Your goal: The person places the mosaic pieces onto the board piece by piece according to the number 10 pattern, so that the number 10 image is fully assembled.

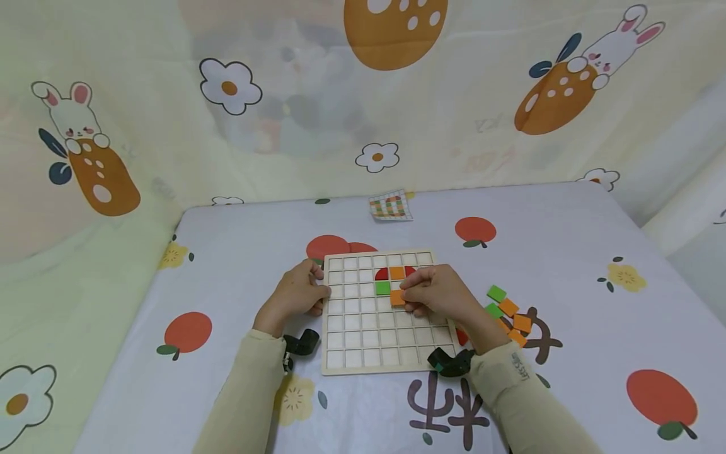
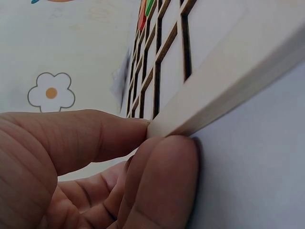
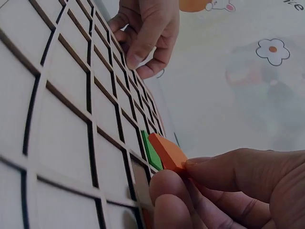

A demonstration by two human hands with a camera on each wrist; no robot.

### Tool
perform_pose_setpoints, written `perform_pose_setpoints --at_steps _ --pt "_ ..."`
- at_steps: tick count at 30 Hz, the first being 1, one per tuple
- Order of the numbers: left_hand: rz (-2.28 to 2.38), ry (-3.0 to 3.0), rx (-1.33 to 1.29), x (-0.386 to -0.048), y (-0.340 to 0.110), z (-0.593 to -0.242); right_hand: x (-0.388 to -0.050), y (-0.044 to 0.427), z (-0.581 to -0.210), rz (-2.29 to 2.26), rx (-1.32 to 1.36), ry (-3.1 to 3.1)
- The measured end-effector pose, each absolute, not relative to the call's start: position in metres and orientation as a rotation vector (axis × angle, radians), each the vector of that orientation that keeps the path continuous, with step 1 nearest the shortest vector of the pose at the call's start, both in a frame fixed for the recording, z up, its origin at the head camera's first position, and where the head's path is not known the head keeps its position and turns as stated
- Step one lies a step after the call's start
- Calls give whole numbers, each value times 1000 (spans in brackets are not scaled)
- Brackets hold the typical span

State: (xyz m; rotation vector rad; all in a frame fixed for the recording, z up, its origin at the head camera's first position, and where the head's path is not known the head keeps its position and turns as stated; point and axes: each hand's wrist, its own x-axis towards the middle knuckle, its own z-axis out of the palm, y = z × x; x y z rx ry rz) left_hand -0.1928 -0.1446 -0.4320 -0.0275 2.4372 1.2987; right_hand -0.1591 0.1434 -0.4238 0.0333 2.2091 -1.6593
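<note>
The right grip (image 1: 441, 293) is pinching, apparently placing, an orange square tile (image 1: 397, 298), likely needing lowering into the pale wooden grid board (image 1: 370, 322) beneath, which the left grip (image 1: 294, 291) is pinching.

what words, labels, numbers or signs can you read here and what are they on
No word reads clearly.
Lettering on the right sleeve: too small.
Big brown characters on the tablecloth: I cannot read them.
Faint letters on the curtain: too blurred.
More letters at the right wrist view's edge: cut off.
Board, orange tile: no text seen.
</note>
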Motion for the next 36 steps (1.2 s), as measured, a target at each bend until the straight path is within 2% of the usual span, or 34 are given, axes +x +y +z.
perform_pose_setpoints --at_steps 36 --pt "1261 2456 -31 -193 -143 -430 -157 119 -434 -1510 -42 2429"
